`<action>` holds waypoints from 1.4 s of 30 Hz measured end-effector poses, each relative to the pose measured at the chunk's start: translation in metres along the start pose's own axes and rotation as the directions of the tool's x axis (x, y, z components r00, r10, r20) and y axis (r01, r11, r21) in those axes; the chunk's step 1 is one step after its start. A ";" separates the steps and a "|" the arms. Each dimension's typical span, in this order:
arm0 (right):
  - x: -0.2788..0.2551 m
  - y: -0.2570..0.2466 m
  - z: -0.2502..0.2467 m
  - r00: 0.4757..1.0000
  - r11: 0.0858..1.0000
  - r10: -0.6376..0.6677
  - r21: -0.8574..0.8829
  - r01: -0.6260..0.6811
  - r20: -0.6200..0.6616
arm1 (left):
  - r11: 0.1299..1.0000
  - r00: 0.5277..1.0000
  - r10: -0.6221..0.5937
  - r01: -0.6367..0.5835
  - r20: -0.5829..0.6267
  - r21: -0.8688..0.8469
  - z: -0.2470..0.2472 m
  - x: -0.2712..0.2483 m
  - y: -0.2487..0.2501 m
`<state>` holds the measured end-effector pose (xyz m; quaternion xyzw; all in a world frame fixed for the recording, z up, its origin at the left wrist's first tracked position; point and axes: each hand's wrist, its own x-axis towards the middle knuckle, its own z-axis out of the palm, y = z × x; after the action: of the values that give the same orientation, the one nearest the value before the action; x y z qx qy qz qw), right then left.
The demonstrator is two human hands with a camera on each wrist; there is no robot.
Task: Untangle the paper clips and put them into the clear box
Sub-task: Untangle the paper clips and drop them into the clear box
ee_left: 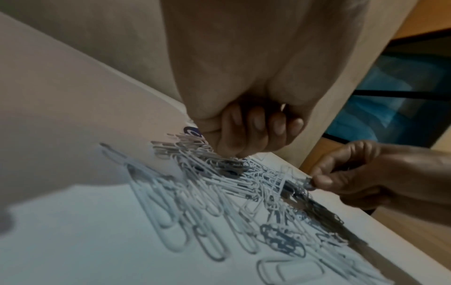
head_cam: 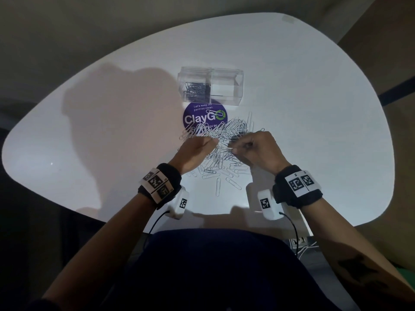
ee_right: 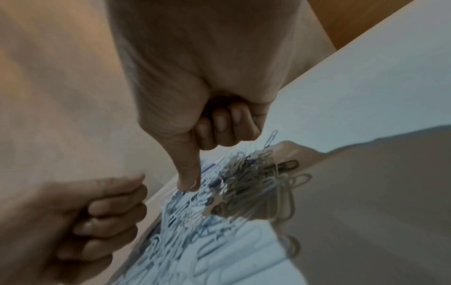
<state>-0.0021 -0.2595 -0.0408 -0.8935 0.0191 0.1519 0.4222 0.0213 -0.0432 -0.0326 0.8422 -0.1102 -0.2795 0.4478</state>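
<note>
A tangled pile of silver paper clips (head_cam: 221,133) lies on the white table (head_cam: 112,122), in front of the clear box (head_cam: 226,86). The box's left compartment holds several dark paper clips (head_cam: 197,88). My left hand (head_cam: 214,142) has its fingers curled and pinches into the pile's near left side (ee_left: 219,160). My right hand (head_cam: 232,149) pinches a clip at the pile's near right; in the left wrist view a dark clip (ee_left: 308,181) sits between its fingertips. In the right wrist view the right thumb (ee_right: 187,173) points down onto the pile (ee_right: 244,183).
A round purple sticker (head_cam: 197,118) lies under the far part of the pile, just in front of the box. Loose single clips (head_cam: 233,182) lie scattered towards me. The table's front edge (head_cam: 202,223) runs close to my body.
</note>
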 end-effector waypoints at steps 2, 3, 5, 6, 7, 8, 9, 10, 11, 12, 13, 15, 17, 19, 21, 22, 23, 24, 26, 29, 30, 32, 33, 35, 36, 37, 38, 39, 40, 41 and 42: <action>0.000 -0.001 -0.005 1.000 0.998 0.012 0.066 -0.014 0.025 | 0.996 1.000 -0.006 0.006 0.004 0.089 0.000 0.003 -0.004; -0.001 -0.001 -0.008 0.999 0.994 0.033 0.106 -0.037 0.042 | 0.988 1.000 -0.005 0.003 0.010 0.153 0.001 0.003 -0.003; -0.001 0.002 -0.010 0.991 0.967 0.104 0.224 -0.120 0.082 | 0.962 1.000 0.017 -0.016 -0.004 0.271 0.003 0.003 0.000; -0.001 0.003 -0.010 0.987 0.948 0.129 0.279 -0.152 0.099 | 0.954 0.999 0.046 -0.037 -0.022 0.299 0.005 0.002 0.001; -0.001 0.003 -0.011 0.983 0.931 0.146 0.321 -0.175 0.112 | 0.950 0.996 0.076 -0.060 -0.042 0.306 0.007 0.001 0.001; -0.002 0.003 -0.012 0.980 0.914 0.155 0.357 -0.190 0.123 | 0.951 0.994 0.091 -0.070 -0.055 0.300 0.009 0.000 0.001; -0.003 0.002 -0.013 0.978 0.903 0.156 0.381 -0.197 0.136 | 0.958 0.994 0.091 -0.070 -0.062 0.280 0.011 0.000 0.002; -0.005 0.000 -0.013 0.977 0.897 0.154 0.395 -0.200 0.146 | 0.964 0.993 0.091 -0.070 -0.069 0.257 0.014 0.000 0.004; -0.006 -0.003 -0.014 0.977 0.891 0.151 0.407 -0.201 0.153 | 0.968 0.992 0.094 -0.072 -0.081 0.238 0.017 0.000 0.005; -0.007 -0.004 -0.013 0.976 0.881 0.153 0.426 -0.206 0.155 | 0.972 0.990 0.100 -0.076 -0.101 0.223 0.019 0.000 0.007; -0.007 -0.006 -0.011 0.975 0.869 0.156 0.448 -0.212 0.158 | 0.978 0.988 0.093 -0.068 -0.122 0.197 0.020 0.002 0.008; -0.007 -0.007 -0.009 0.973 0.843 0.158 0.490 -0.221 0.167 | 0.994 0.990 0.046 -0.032 -0.133 0.105 0.021 0.004 0.010; -0.008 -0.007 -0.007 0.974 0.841 0.144 0.497 -0.213 0.174 | 0.999 0.994 0.012 -0.015 -0.109 -0.029 0.020 0.005 0.012; -0.010 -0.009 -0.007 0.975 0.845 0.123 0.497 -0.199 0.183 | 0.982 0.996 -0.019 0.003 -0.083 -0.190 0.017 0.005 0.014; -0.010 -0.010 -0.006 0.976 0.832 0.116 0.518 -0.197 0.186 | 0.958 0.997 -0.066 0.050 -0.051 -0.282 0.015 0.005 0.017; -0.010 -0.009 -0.005 0.976 0.817 0.128 0.538 -0.206 0.179 | 0.952 0.995 -0.096 0.084 -0.027 -0.295 0.013 0.004 0.018; -0.009 -0.009 -0.005 0.976 0.799 0.149 0.562 -0.215 0.162 | 0.951 0.993 -0.119 0.112 -0.004 -0.287 0.011 0.004 0.019; -0.008 -0.008 -0.004 0.975 0.776 0.173 0.590 -0.221 0.138 | 0.955 0.991 -0.136 0.136 0.018 -0.263 0.009 0.003 0.020; -0.008 -0.005 -0.004 0.972 0.756 0.222 0.615 -0.223 0.080 | 0.963 0.983 -0.179 0.182 0.037 -0.197 0.004 0.004 0.022; -0.007 0.001 -0.004 0.976 0.876 0.214 0.451 -0.171 -0.047 | 0.905 0.940 -0.338 0.336 0.038 -0.262 -0.001 0.010 0.018; -0.008 0.002 -0.004 0.978 0.933 0.186 0.329 -0.144 -0.098 | 0.870 0.919 -0.391 0.387 0.050 -0.304 -0.002 0.010 0.018; -0.008 0.001 -0.005 0.979 0.974 0.141 0.199 -0.111 -0.148 | 0.841 0.913 -0.399 0.400 0.083 -0.365 -0.004 0.010 0.013; -0.008 0.001 -0.004 0.981 0.963 0.152 0.240 -0.119 -0.122 | 0.828 0.918 -0.381 0.391 0.108 -0.402 -0.004 0.009 0.011; -0.007 0.003 0.001 0.982 0.889 0.187 0.427 -0.167 -0.006 | 0.797 0.928 -0.342 0.370 0.147 -0.477 -0.006 0.006 0.006; -0.007 0.004 0.003 0.980 0.837 0.191 0.512 -0.193 0.058 | 0.789 0.934 -0.322 0.355 0.154 -0.502 -0.006 0.006 0.004; -0.007 0.004 0.006 0.977 0.798 0.185 0.565 -0.210 0.102 | 0.780 0.938 -0.308 0.345 0.160 -0.522 -0.006 0.005 0.003; -0.007 0.004 0.008 0.978 0.782 0.165 0.587 -0.208 0.126 | 0.780 0.941 -0.297 0.338 0.164 -0.527 -0.006 0.005 0.002; -0.007 0.004 0.010 0.981 0.797 0.145 0.572 -0.192 0.127 | 0.787 0.944 -0.287 0.330 0.163 -0.522 -0.006 0.004 0.001; -0.007 0.002 0.011 0.988 0.858 0.121 0.490 -0.154 0.099 | 0.804 0.950 -0.267 0.311 0.159 -0.507 -0.006 0.003 0.001; -0.007 0.000 0.011 0.995 0.940 0.079 0.326 -0.094 0.061 | 0.824 0.960 -0.234 0.278 0.152 -0.494 -0.005 0.002 0.000; -0.007 0.001 0.013 0.999 0.993 0.030 0.114 -0.035 0.040 | 0.842 0.971 -0.188 0.238 0.151 -0.484 -0.006 0.001 -0.001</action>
<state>-0.0119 -0.2510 -0.0472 -0.8642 0.0344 0.1745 0.4707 0.0250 -0.0392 -0.0310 0.6902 0.0382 -0.3871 0.6102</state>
